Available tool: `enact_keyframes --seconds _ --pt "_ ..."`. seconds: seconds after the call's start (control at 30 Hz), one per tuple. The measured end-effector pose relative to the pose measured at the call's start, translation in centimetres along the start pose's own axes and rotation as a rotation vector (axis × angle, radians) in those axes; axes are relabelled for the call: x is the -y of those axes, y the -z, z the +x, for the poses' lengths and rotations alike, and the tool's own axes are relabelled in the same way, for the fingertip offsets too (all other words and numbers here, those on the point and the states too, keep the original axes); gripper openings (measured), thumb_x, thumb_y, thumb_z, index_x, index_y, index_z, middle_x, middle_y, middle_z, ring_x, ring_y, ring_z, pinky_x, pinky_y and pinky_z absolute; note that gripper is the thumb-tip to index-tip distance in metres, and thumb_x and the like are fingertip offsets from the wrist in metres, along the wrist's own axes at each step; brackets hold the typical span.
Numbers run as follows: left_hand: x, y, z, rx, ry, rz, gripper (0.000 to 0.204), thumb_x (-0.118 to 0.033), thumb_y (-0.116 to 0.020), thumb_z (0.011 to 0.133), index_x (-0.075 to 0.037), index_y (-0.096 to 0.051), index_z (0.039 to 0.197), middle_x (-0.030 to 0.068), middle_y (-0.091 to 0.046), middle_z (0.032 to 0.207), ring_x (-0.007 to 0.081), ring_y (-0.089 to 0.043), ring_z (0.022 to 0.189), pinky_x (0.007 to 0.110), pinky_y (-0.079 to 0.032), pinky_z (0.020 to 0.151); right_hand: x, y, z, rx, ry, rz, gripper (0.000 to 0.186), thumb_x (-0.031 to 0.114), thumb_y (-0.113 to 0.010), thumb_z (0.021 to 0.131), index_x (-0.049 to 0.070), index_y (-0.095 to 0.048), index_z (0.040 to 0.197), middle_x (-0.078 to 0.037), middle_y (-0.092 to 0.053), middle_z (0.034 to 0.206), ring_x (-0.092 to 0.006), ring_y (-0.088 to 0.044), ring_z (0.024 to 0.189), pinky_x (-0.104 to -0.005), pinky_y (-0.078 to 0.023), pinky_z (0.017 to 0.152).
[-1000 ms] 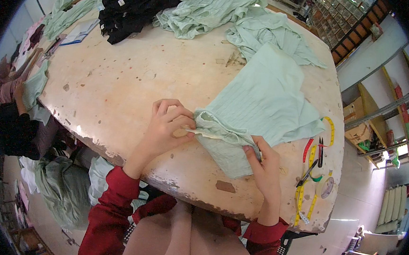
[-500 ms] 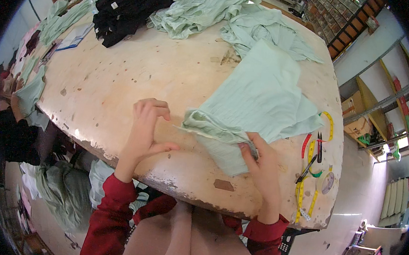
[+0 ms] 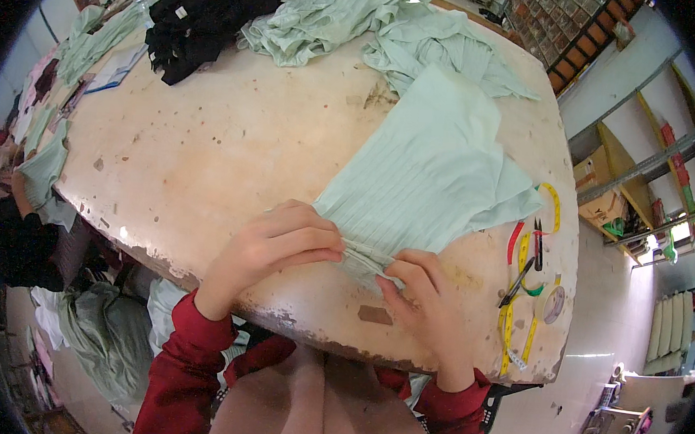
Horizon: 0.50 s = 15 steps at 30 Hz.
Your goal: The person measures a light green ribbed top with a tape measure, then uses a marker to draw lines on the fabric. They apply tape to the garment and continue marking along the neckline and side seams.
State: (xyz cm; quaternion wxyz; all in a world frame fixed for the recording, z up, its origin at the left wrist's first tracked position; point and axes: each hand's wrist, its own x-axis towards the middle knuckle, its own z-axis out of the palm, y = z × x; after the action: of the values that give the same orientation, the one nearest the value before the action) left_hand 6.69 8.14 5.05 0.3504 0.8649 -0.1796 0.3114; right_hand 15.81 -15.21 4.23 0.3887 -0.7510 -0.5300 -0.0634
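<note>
A pale green pleated garment (image 3: 415, 165) lies spread on the wooden table, its gathered edge toward me. My left hand (image 3: 277, 240) is closed on the left end of that edge, fingers bent over the cloth. At the edge's right end, my right hand (image 3: 422, 299) pinches the fabric between thumb and fingers. Between the two hands a short crumpled stretch of the edge shows. The fingertips of my left hand are partly hidden by the hand itself.
To the right lie a yellow tape measure (image 3: 505, 329), dark snips (image 3: 538, 245) and a tape roll (image 3: 551, 304). Along the far side sit black cloth (image 3: 196, 25) and more pale green garments (image 3: 321, 22). A person (image 3: 28, 235) handles green cloth at the left edge.
My left hand, open and apart from the garment before, has moved right and taken hold of its edge. My right hand has shifted slightly left and nearer, and the edge now lies folded narrower.
</note>
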Motion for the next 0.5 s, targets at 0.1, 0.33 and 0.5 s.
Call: enact_keyframes --seconds 0.1,0.33,0.5 --pt "0.2 0.1 -0.6 -0.014 -0.033 0.043 0.023 -0.007 -0.079 0.074 -0.002 -0.067 0.094 0.0084 -0.068 0.087 0.0246 -0.066 0.082 0.036 -0.053 0.076 -0.2 -0.2 0.0 -0.054 0.041 -0.043 0.026 0.002 -0.079 0.076 0.004 -0.062 0.096 -0.010 -0.064 0.103 -0.0229 -0.065 0.089 -0.0319 -0.054 0.072" --pt "-0.1 0.8 -2.1 0.036 -0.021 0.057 0.021 -0.007 -0.079 0.074 -0.002 -0.067 0.091 0.0088 -0.069 0.088 0.0262 -0.068 0.085 0.036 -0.055 0.075 0.4 0.2 -0.4 -0.021 0.146 -0.085 0.024 0.000 -0.079 0.077 0.005 -0.064 0.096 -0.008 -0.068 0.086 -0.0227 -0.067 0.075 -0.0312 -0.054 0.066" --pt "-0.3 0.7 -3.2 0.015 0.065 0.016 0.021 -0.009 -0.079 0.073 -0.003 -0.067 0.089 0.0096 -0.071 0.089 0.0269 -0.069 0.084 0.037 -0.055 0.076 0.3 0.1 -0.7 0.016 0.153 -0.012 0.023 0.001 -0.079 0.078 0.006 -0.065 0.095 -0.009 -0.069 0.087 -0.0221 -0.068 0.073 -0.0308 -0.054 0.063"
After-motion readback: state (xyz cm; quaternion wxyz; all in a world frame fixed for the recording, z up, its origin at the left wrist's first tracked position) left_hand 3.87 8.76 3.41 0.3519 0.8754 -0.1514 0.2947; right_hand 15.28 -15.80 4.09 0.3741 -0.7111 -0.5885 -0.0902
